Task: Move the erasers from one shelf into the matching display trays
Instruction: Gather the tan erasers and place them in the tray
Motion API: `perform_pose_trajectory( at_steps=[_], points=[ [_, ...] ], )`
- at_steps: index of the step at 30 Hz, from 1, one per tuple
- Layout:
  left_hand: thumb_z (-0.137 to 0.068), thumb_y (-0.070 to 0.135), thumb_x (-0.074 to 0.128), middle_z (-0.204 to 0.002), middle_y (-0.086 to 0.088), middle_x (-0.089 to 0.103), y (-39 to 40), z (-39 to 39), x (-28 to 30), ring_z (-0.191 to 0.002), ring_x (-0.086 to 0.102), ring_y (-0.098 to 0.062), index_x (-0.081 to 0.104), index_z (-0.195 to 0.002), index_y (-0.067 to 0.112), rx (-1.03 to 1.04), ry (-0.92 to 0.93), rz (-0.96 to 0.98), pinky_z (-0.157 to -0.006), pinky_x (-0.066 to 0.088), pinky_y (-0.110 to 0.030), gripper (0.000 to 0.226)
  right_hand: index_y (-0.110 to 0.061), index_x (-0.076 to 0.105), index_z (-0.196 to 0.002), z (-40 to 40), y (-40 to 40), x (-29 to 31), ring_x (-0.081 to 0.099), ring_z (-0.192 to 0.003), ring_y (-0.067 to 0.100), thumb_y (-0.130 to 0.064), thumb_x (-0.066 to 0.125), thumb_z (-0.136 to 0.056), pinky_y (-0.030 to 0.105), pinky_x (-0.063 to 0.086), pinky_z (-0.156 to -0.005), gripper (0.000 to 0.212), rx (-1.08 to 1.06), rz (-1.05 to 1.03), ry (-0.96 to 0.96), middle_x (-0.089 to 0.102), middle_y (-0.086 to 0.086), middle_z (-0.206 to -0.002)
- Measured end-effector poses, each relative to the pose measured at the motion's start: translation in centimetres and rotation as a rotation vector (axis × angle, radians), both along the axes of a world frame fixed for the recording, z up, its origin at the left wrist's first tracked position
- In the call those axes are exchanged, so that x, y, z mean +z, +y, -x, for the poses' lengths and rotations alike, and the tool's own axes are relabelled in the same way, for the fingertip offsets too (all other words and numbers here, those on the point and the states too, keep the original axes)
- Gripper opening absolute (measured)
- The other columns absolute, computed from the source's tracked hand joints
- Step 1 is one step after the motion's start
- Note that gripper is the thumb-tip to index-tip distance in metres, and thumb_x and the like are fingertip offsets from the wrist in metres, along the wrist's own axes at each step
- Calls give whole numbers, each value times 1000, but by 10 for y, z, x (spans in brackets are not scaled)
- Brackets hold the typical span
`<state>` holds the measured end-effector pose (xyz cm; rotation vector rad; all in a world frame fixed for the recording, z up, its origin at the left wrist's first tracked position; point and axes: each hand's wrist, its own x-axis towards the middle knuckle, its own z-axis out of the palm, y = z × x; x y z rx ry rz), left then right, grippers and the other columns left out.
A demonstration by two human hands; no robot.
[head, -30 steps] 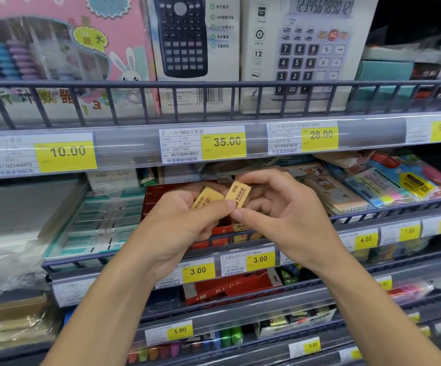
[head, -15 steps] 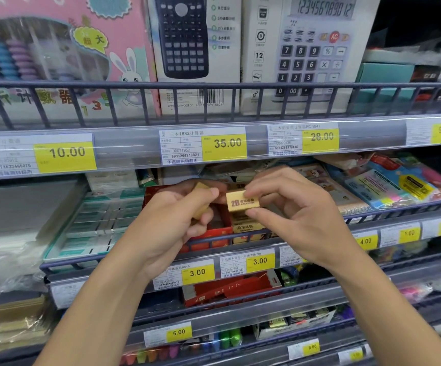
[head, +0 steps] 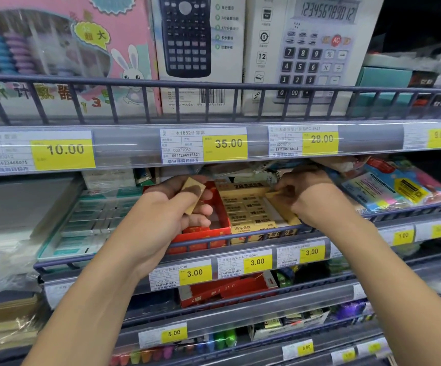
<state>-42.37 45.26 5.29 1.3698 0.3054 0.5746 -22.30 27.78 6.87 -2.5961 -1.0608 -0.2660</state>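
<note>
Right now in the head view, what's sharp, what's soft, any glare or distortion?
Head view: price label 35.00 crisp; far-right label soft and washed by glare. Right hand and its eraser sit in shelf shadow, slightly smeared. Left hand well lit. Wide-angle bend bows the shelf rail.

The right hand covers most of the eraser it pinches over the yellow tray. The left hand hides the red tray's left side. Tray print is too blurred to read.
</note>
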Motion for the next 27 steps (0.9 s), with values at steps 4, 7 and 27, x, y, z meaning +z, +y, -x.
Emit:
perform_pose_trajectory(
  at_steps=[4,7,27],
  points=[
    [-104,5,55,-88,-5,77,0,0,-1,-74,70,-16,75,-110,11,0,8,-4,-64,58,-25,22,-29,71,-115,-8,12,-5,58,-95,22,-39,65,-93,21,40,-77,25,15,89,-24,68,3,-115],
    [-104,5,55,-88,-5,76,0,1,-1,-76,70,-16,75,-112,10,-4,9,-6,-66,58,-25,22,-34,71,-112,-13,16,-5,55,-96,18,-38,67,-91,20,37,-78,22,56,147,2,65,-1,-118],
    [-98,13,65,-100,-6,80,0,5,1,-85,75,-18,71,-111,11,-42,55,-108,-71,60,-24,14,-28,69,-113,-25,25,-6,56,-97,11,-28,71,-90,19,40,-81,23,133,197,66,69,-7,-115]
  ],
)
